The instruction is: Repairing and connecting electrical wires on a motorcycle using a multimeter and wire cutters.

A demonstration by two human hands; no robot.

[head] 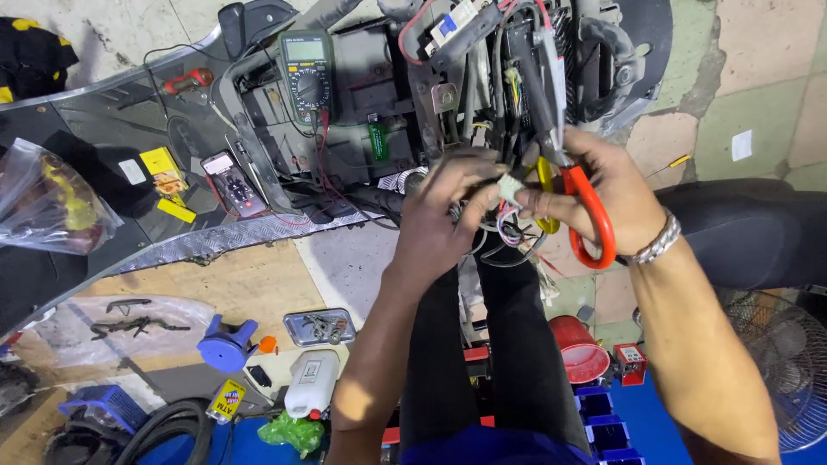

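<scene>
My left hand (441,211) pinches a small white wire connector (511,188) from the left, with a bundle of coloured wires (510,231) hanging below it. My right hand (613,194) holds red-handled scissors (587,211) and also touches the connector with its fingertips. The scissor blades point up toward the opened scooter body (482,77) with its exposed wiring. Both hands meet over my black-trousered legs.
A green multimeter (307,73) rests on the scooter frame, its red lead trailing down. A phone (233,183) and yellow boxes (165,172) lie on the dark panel at left. On the floor: a white bottle (312,383), a tray of small parts (320,327), a red cup (579,349), a fan (788,362).
</scene>
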